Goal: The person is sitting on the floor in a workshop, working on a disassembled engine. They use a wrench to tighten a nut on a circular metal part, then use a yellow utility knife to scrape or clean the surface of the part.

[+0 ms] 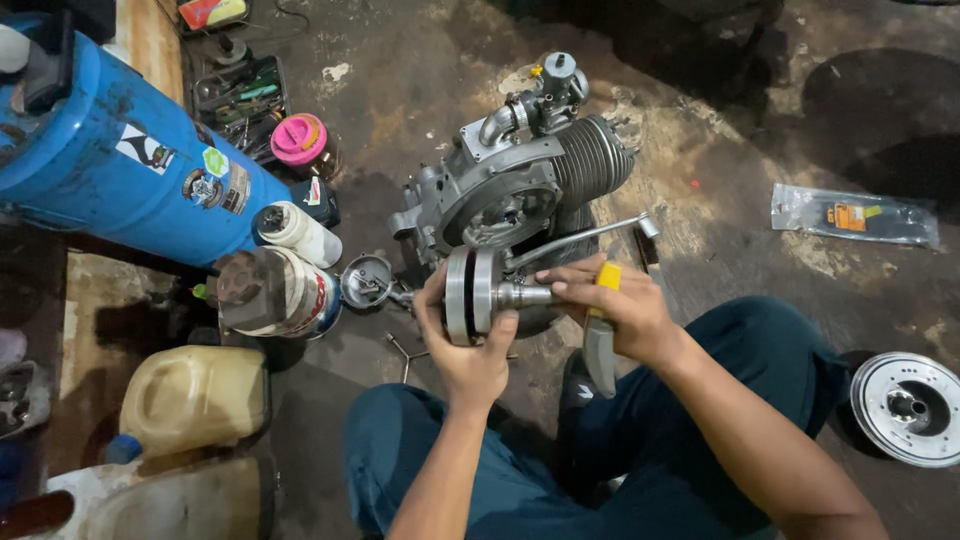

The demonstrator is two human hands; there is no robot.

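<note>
Sitting on the workshop floor, the person has a metal crank assembly (475, 295) up in both hands, right in front of the engine (520, 175), which I'll use as the landmark for everything else. The left hand (465, 345) is clamped around the round disc end of the crank, fingers wrapped over the rim. The right hand (615, 305) is closed on a yellow-handled knife (600, 335) and also rests on the shaft end of the crank, blade pointing down toward the knees. The crank sits just on the near side of the engine, almost touching its open round casing.

A long metal wrench (585, 237) lies between the engine and the right hand, its far end sticking out to the engine's right. Left of the engine it's crowded: a small round metal cap (366, 281) just beside it, then a spray can (275, 290), a white bottle (297, 232), a pink-lidded jar (300, 140) and a big blue tank (110, 155) all packed close together. Near left of that, a yellowish jug (195, 395) hugs the edge of the frame area.

Right of the engine there's a lot more open floor. Only a clear plastic packet (855, 215) lies well apart out there, and a silver pulley wheel (910, 405) sits near the person's right knee, close to the frame's right edge.
</note>
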